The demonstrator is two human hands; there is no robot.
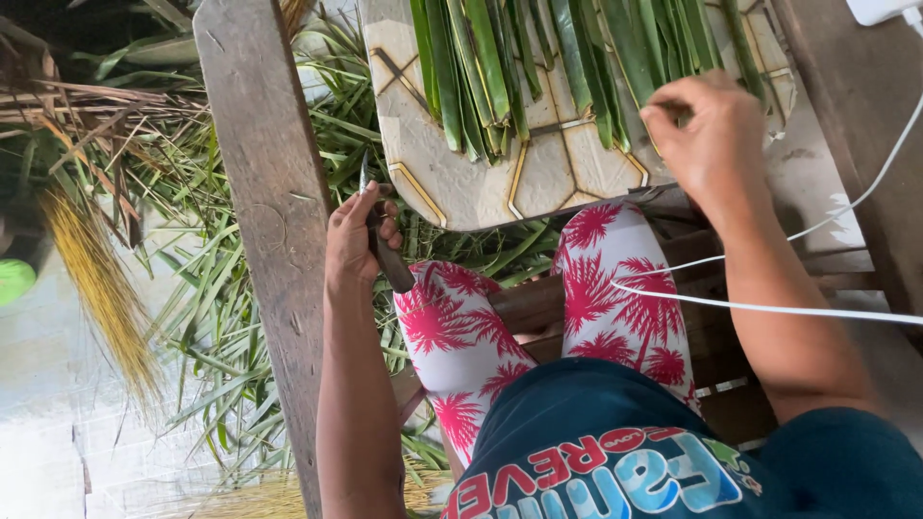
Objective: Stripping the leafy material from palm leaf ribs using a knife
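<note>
My left hand (356,235) grips a small knife (385,245) by its dark handle, the thin blade pointing up beside a wooden post (269,192). Up at the right, my right hand (707,135) pinches the ends of long green leaf strips (500,67). The strips lie across a pale patterned board (481,183) in front of my knees. My legs, in white trousers with a red palm print, sit below the board.
A heap of cut green leaves (240,317) covers the ground at left, with a bundle of yellow-brown leaf ribs (96,279) beside it. A white cable (769,308) crosses my right knee. A dark wooden plank (865,125) stands at the right.
</note>
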